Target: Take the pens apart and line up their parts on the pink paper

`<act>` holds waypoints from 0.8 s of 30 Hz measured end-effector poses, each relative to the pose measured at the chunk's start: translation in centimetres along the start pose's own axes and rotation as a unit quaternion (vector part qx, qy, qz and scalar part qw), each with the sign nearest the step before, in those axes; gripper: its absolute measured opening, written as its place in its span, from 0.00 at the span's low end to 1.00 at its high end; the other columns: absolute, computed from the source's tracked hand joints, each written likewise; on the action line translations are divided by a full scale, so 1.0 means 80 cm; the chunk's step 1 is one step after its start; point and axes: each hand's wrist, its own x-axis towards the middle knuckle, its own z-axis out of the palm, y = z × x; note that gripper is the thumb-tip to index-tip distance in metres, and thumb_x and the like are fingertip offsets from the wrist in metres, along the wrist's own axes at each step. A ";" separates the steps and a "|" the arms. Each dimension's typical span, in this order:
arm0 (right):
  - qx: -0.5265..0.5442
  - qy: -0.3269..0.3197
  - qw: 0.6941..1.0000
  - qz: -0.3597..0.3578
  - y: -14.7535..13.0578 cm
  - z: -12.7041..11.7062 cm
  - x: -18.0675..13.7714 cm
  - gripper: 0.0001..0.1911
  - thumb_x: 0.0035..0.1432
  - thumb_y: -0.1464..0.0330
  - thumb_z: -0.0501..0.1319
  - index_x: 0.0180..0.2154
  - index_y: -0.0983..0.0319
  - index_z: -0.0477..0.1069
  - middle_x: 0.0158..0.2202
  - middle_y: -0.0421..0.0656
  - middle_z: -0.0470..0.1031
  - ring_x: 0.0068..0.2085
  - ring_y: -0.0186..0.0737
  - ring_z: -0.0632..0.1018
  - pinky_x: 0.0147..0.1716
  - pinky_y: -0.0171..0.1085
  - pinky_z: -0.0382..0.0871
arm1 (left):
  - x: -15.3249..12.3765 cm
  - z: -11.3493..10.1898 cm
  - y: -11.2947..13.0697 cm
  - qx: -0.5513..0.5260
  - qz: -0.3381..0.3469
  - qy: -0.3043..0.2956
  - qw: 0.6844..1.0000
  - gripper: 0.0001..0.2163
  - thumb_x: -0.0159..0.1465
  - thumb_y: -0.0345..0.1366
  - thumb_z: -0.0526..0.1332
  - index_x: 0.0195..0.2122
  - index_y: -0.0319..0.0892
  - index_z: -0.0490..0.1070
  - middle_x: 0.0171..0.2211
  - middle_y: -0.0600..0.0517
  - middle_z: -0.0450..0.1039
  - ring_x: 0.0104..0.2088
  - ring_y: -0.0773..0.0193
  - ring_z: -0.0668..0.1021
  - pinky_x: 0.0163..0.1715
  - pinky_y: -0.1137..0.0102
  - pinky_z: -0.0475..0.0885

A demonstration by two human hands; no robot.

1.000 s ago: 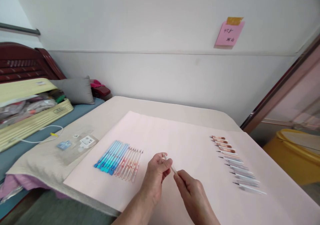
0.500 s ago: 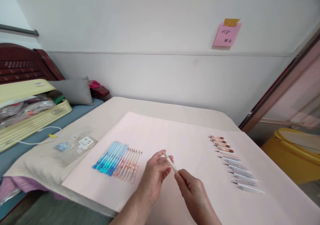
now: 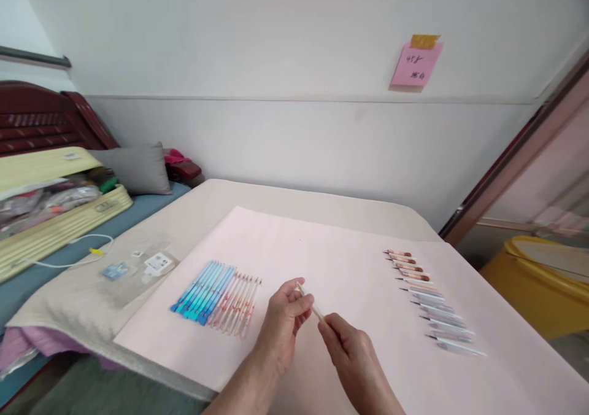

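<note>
Seemingly partway along, I'm gripping a pale pen [image 3: 318, 313] in left hand [image 3: 281, 317] and right hand [image 3: 348, 342] above the counter [image 3: 285, 195] toward its near edge, assembled-looking pens [image 3: 205, 292] lying leftward, loose-looking parts [image 3: 435, 307] lying toward the right edge.

- Center: a pen [image 3: 317, 309] spans between the left hand [image 3: 280, 312] and the right hand [image 3: 350, 342], which sits at 4 o'clock from the left; both are above a paper sheet [image 3: 331, 255].
- 9 o'clock, on the sheet: a row of pens [image 3: 212, 295], side by side.
- 2 to 4 o'clock, on the sheet: a column of pen parts [image 3: 414, 277].
- Under the sheet: a cloth [image 3: 276, 194], showing beyond it toward 12.
- Between 9 and 10, on the cloth: plastic packaging [image 3: 138, 277].
- 10 o'clock: a storage box [image 3: 83, 220] on a mattress [image 3: 113, 224], before a headboard [image 3: 46, 126]; a cushion [image 3: 138, 169] is just beside the box.
- 12: a wall [image 3: 276, 139], with a taped note [image 3: 414, 66] at 1.
- 3, past the sheet: a bin [image 3: 529, 304].
</note>
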 end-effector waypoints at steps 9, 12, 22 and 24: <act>-0.010 -0.001 1.000 0.005 0.003 -0.001 0.001 0.17 0.59 0.58 0.48 0.22 0.58 0.52 0.16 0.32 0.51 0.20 0.31 0.56 0.19 0.31 0.49 | 0.000 -0.001 -0.002 -0.061 -0.023 -0.054 0.996 0.12 0.55 0.37 0.61 0.39 0.37 0.70 0.39 0.42 0.73 0.41 0.59 0.74 0.41 0.67 0.68; -0.039 -0.005 0.999 -0.002 0.003 0.000 0.000 0.17 0.59 0.57 0.47 0.22 0.58 0.51 0.16 0.33 0.52 0.20 0.32 0.55 0.20 0.31 0.49 | 0.005 -0.005 -0.005 -0.065 -0.009 -0.024 0.998 0.09 0.54 0.37 0.63 0.33 0.38 0.70 0.34 0.46 0.73 0.35 0.66 0.74 0.34 0.73 0.69; -0.119 -0.031 0.992 -0.016 0.002 0.002 -0.001 0.16 0.60 0.58 0.45 0.23 0.58 0.51 0.16 0.34 0.55 0.20 0.33 0.56 0.21 0.32 0.47 | 0.027 -0.023 0.014 -0.100 0.024 0.072 0.992 0.06 0.53 0.33 0.64 0.30 0.38 0.68 0.30 0.48 0.72 0.28 0.71 0.74 0.26 0.78 0.70; -0.117 -0.035 0.992 -0.018 0.002 0.001 -0.001 0.16 0.60 0.58 0.45 0.23 0.58 0.51 0.16 0.34 0.55 0.20 0.33 0.56 0.21 0.33 0.47 | 0.031 -0.027 0.018 -0.102 0.030 0.082 0.991 0.06 0.53 0.32 0.64 0.30 0.38 0.68 0.30 0.48 0.72 0.28 0.71 0.74 0.26 0.78 0.70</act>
